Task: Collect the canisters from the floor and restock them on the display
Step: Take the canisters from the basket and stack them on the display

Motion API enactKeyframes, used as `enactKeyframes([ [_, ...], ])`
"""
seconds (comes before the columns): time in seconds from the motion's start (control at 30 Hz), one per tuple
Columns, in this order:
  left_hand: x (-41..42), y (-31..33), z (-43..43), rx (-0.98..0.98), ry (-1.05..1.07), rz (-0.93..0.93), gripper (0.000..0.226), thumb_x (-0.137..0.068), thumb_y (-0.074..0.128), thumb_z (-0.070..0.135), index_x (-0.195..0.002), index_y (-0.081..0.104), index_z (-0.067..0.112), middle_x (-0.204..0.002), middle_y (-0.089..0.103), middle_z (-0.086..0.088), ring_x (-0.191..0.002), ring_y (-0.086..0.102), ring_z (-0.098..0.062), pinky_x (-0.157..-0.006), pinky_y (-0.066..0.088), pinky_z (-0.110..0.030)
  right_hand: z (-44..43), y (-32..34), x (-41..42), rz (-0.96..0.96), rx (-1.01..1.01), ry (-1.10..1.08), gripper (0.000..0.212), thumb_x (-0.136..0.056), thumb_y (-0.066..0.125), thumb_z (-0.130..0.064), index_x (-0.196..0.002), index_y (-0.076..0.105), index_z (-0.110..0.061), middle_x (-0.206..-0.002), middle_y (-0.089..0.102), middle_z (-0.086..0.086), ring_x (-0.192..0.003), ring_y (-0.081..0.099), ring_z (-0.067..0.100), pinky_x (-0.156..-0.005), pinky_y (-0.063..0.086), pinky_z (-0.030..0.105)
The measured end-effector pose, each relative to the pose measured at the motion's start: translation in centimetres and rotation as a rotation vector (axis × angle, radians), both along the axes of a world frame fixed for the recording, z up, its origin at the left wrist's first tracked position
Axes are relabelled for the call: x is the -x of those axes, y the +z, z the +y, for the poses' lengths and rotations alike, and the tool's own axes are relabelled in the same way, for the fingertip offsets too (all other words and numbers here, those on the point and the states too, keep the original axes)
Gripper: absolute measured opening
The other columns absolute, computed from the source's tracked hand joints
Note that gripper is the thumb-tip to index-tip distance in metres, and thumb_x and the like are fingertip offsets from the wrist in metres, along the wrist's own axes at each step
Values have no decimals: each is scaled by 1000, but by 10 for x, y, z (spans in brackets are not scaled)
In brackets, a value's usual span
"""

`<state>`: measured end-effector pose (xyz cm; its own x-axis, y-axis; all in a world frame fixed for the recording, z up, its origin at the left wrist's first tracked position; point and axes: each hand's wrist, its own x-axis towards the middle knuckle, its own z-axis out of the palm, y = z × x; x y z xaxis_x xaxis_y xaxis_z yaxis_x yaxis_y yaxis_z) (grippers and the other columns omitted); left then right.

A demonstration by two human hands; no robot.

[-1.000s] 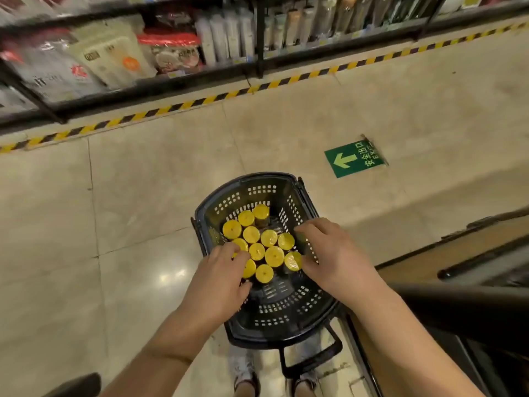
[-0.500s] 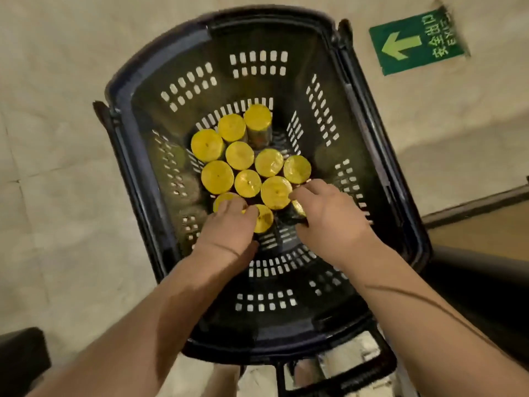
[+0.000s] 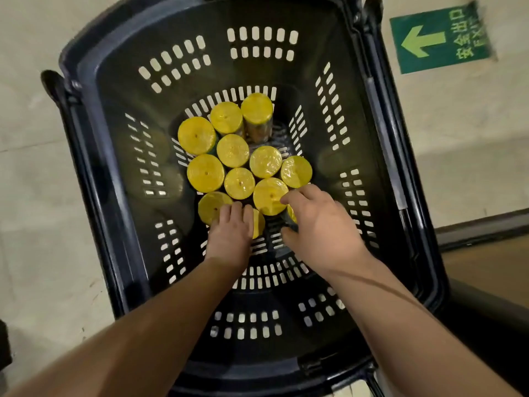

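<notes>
Several canisters with yellow lids (image 3: 232, 150) stand upright, packed together, in the bottom of a black slotted shopping basket (image 3: 120, 116) on the floor. My left hand (image 3: 229, 236) reaches down onto the nearest canister (image 3: 259, 223), fingers over its lid, mostly hiding it. My right hand (image 3: 317, 224) curls around another canister (image 3: 291, 214) at the cluster's near right, thumb and fingers on its sides; only a sliver of its lid shows.
The basket's dark handles (image 3: 385, 144) lie folded along its sides. A green floor sign with an arrow (image 3: 440, 38) is at upper right. Beige floor tiles (image 3: 31, 179) surround the basket. A dark low edge (image 3: 481, 227) runs at the right.
The view dropped from the aisle and closed in on the basket. Both hands went down inside it and closed around the two nearest canisters.
</notes>
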<state>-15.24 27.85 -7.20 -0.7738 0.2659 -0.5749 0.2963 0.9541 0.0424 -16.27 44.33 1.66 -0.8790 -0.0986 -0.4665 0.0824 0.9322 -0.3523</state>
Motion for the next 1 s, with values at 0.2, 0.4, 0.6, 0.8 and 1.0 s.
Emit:
enactKeyframes([
  [0.2, 16, -16, 2, -9, 19, -8, 65, -83, 76, 40, -131, 37, 18, -136, 40, -4, -127, 35, -27, -101, 40, -38, -3, -22, 6, -24, -35, 14, 47, -89, 69, -24, -133, 55, -20, -130, 52, 2, -123, 50, 25, -103, 41, 38],
  [0.4, 6, 4, -7, -298, 236, 15, 64, -60, 86, 14, -116, 54, 7, -118, 50, -11, -112, 44, -33, -83, 49, -44, -14, -37, 12, -29, -90, 55, 54, -89, 68, -20, -139, 48, -17, -132, 50, 6, -123, 48, 28, -102, 42, 40],
  [0.6, -1, 61, -22, -624, 634, -69, 75, -75, 80, 25, -137, 39, 25, -122, 36, 11, -111, 35, -2, -84, 36, -22, -14, -53, 13, 2, -112, 85, 73, -81, 74, -16, -146, 43, -17, -145, 45, 7, -132, 43, 29, -104, 38, 40],
  [0.8, 4, 105, -28, -792, 784, 76, 69, -72, 87, 22, -126, 46, 37, -118, 49, 21, -106, 53, 8, -88, 41, -4, -29, -75, 28, -28, -276, 244, 85, -79, 76, -19, -150, 30, -12, -146, 39, 9, -130, 41, 28, -103, 37, 38],
  [1.0, 23, 125, -40, -925, 862, 81, 72, -67, 90, 34, -125, 49, 46, -121, 62, 13, -104, 68, -11, -92, 56, -42, -35, -87, 34, -38, -433, 334, 92, -73, 77, -17, -147, 23, -6, -137, 36, 12, -122, 41, 28, -98, 37, 36],
])
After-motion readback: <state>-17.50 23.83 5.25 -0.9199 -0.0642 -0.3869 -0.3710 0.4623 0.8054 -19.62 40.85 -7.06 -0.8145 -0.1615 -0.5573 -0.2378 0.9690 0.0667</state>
